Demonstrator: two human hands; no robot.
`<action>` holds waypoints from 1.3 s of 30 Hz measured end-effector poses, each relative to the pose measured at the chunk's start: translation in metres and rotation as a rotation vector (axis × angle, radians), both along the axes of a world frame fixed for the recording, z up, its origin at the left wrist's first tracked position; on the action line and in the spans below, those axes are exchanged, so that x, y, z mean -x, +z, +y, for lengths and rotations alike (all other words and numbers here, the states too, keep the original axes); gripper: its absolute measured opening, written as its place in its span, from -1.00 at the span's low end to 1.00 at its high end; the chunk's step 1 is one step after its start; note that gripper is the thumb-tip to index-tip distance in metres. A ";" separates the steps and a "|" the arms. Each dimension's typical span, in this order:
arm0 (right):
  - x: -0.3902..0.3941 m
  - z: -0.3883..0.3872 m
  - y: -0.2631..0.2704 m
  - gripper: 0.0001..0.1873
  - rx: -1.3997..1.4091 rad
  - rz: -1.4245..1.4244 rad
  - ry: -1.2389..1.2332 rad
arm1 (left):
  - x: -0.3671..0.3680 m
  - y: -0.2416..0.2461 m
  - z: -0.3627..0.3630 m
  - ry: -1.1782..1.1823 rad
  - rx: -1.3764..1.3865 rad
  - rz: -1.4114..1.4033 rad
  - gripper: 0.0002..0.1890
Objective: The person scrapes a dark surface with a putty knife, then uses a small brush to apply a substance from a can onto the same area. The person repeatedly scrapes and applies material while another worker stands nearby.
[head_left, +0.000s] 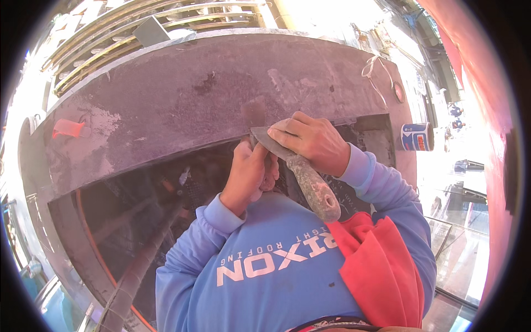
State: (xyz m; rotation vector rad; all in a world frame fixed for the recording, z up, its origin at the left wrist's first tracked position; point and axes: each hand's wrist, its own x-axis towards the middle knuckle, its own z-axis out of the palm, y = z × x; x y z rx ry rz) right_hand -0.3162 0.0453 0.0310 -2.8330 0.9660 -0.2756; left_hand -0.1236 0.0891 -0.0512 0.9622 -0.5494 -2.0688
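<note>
My left hand (249,168) is closed around the handle of a small putty knife (253,113), whose blade points away from me over the concrete ledge. My right hand (313,141) pinches the blade of a second putty knife (313,186). That one's worn handle, crusted with dried material, slants back toward my chest. The tip of its blade meets or overlaps the left knife near my left thumb; exact contact cannot be made out. Both hands are in front of my blue sweatshirt, at the near edge of the grey concrete ledge (166,91).
A dark recess (124,216) lies below the ledge, crossed by a long pole or wrapped cable (141,259). An orange plastic scrap (68,128) lies at left. A labelled can (417,137) and a ring with string (398,92) are at right. Red cloth (381,265) hangs by my right arm.
</note>
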 end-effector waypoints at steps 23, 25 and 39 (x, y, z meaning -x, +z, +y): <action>-0.025 -0.018 -0.007 -0.55 0.023 -0.023 0.000 | 0.001 0.009 -0.003 0.061 -0.078 0.020 -0.59; -0.029 -0.022 -0.004 -0.54 -0.010 -0.003 0.006 | 0.001 0.011 -0.005 0.077 -0.083 0.031 -0.60; -0.021 -0.027 -0.015 -0.62 0.080 -0.043 -0.052 | 0.004 0.008 -0.003 0.063 -0.130 0.048 -0.67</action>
